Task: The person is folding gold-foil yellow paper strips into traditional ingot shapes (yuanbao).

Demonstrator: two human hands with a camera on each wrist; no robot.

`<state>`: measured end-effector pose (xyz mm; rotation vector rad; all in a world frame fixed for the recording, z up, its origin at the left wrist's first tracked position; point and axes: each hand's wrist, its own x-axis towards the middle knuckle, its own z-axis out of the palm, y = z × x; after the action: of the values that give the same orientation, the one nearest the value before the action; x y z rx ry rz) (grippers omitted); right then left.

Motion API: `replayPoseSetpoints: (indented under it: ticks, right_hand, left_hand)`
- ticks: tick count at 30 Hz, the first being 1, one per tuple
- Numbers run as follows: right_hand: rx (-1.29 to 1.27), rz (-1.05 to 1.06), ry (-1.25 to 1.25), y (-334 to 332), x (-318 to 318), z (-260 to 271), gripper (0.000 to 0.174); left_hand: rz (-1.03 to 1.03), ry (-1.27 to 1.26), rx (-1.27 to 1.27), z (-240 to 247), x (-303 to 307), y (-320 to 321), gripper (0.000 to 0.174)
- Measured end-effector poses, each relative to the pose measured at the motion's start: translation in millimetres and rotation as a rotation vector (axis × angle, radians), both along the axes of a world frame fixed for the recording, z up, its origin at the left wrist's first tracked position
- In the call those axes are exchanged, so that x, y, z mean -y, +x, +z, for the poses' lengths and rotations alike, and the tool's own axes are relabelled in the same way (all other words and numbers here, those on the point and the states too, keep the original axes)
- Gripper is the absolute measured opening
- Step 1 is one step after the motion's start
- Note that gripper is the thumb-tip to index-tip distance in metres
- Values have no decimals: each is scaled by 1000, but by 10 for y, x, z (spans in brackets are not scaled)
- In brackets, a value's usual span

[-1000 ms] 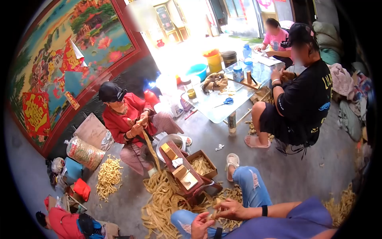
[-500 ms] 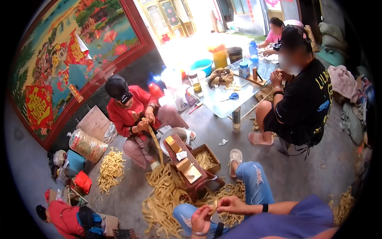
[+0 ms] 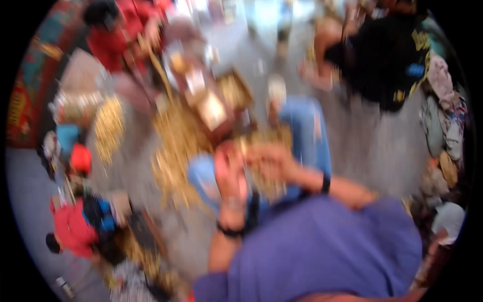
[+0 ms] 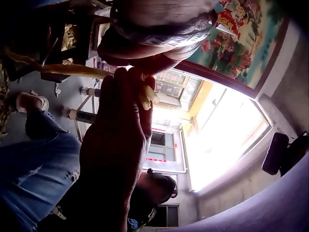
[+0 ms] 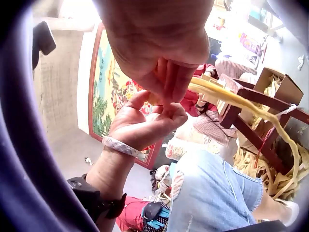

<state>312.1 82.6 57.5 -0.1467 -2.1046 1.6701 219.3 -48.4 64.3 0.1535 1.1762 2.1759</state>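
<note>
Both hands meet over the lap, working a long, soft yellow-brown strip [image 5: 251,106]. My left hand [image 5: 140,123], with a pale bracelet at the wrist, pinches one end of it with bent fingers. From above, my right hand [image 5: 161,53] grips the strip with its fingertips right at the left hand's. A small folded end [image 4: 147,98] pokes out by the right hand's fingers in the left wrist view. The strip's long tail hangs towards the floor. In the head view the left hand [image 3: 230,171] and right hand [image 3: 271,162] are blurred.
Heaped strips [image 3: 178,141] lie on the floor by the knees. A dark red bench [image 3: 219,128] stands just ahead, with an open cardboard box [image 3: 234,90] beside it. A pile of short yellow pieces [image 3: 109,128] is at the left. People sit at left and right.
The head view has tilted down, so hands and lap appear higher and blurred. The hands have come closer together, with the strip between them throughout.
</note>
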Motion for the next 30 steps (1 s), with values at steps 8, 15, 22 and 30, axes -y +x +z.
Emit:
replayPoseSetpoints:
  ticks: [8,15,22,30]
  right_hand:
    - [-117,-83,626,72,-191,271,21]
    - [208,89,-779,32,-124,86,23]
    - [322,8,-691,-28,-3,62,19]
    - [259,-28,-742,-2,-11,59,12]
  left_hand:
    - [-28,-103,-48,119,-68,71,32]
    - [-307,-506,-822,279,-118,2,41]
    - [-52,-644,-1269,265,-107,190,40]
    - [-171,-362,-585,282,-19,193,44]
